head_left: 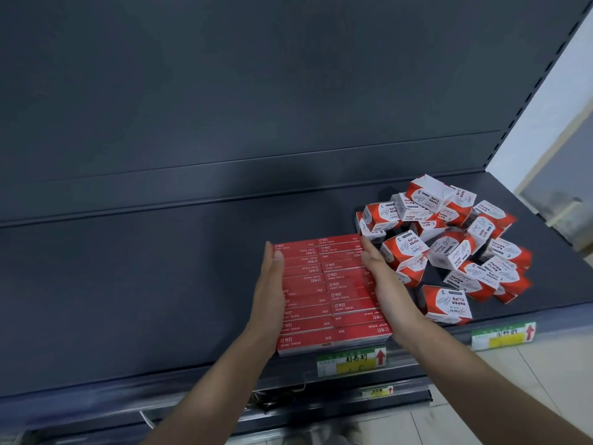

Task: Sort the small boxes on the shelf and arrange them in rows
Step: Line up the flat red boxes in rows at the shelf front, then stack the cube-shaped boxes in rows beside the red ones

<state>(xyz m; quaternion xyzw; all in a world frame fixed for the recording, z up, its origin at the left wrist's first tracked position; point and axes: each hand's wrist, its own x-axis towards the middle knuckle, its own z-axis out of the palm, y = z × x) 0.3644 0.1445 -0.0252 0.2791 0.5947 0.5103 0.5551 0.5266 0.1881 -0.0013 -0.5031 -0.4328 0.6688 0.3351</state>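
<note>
My left hand lies flat and open, fingers straight and together, its palm pressed against the left side of the block of red staple boxes. My right hand is just as flat and open, pressed against the block's right side, so the boxes sit squeezed between my two palms; neither hand curls around anything. The red boxes lie flat in two neat columns running from the shelf's front edge toward the back, each box touching the next. Just beside my right hand, to its right, the red-and-white paper clip boxes sit in a loose heap, tipped at all angles, some leaning on each other. Everything rests on the dark grey shelf. Green-and-yellow price labels with red arrows are fixed along its front lip, one under the staple boxes and another under the heap
</note>
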